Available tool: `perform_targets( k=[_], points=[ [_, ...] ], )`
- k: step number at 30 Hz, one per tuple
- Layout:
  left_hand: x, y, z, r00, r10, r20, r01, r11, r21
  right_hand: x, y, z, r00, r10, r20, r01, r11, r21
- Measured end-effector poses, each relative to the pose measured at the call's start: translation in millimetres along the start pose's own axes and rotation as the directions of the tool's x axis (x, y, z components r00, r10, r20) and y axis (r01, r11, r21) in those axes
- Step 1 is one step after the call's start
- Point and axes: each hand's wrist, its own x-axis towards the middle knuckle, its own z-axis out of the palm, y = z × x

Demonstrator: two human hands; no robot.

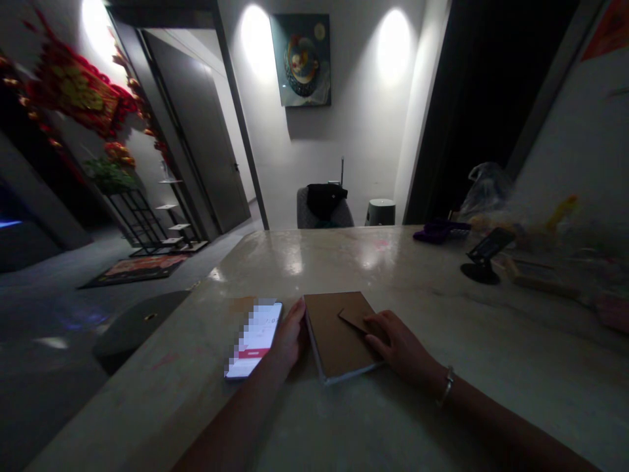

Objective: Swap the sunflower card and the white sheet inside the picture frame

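Observation:
A brown-covered book [339, 328] with pale page edges lies on the table in front of me. My left hand [293, 331] grips its left edge, fingers closed along the side. Over the book's right part, my right hand [393, 341] is closed on a thin dark L-shaped rod that looks like a hex key [352, 322]. The rod's bent end points left, above the cover. Beside my left wrist lies a phone [258, 337] with a lit screen, partly blurred out.
The pale stone table [314, 262] is glossy. At its right stand a black phone stand [486, 255], a purple cloth item [437, 231], a clear plastic bag [484, 187] and blurred clutter. A chair [304, 210] with black cloth is beyond the far edge; a dark stool [137, 324] sits left.

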Motion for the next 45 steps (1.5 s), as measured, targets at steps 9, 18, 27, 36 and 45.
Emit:
perform_targets(
  k=[9,18,27,36,45],
  points=[
    [5,-1,-3.0,0.998,-0.025,-0.061,0.025,1.0,0.0,-1,3,1,1.0,-0.009,-0.002,0.009,1.0,0.001],
    [7,-4,-4.8,0.997,-0.021,-0.079,0.024,0.999,0.027,0,3,1,1.0,-0.001,0.01,0.001,0.999,0.036],
    [0,0,-2.1,0.995,0.093,0.036,-0.097,0.99,0.103,0,3,2,1.0,0.013,-0.008,-0.012,0.999,0.039],
    [-11,-1,3.3,0.983,-0.021,0.182,0.002,0.995,0.105,1,6,5,0.996,0.023,-0.09,-0.019,0.999,0.044],
    [-10,-2,3.4,0.993,-0.028,0.115,0.015,0.994,0.113,2,5,3,0.997,0.053,-0.062,-0.049,0.997,0.064]
  ],
)
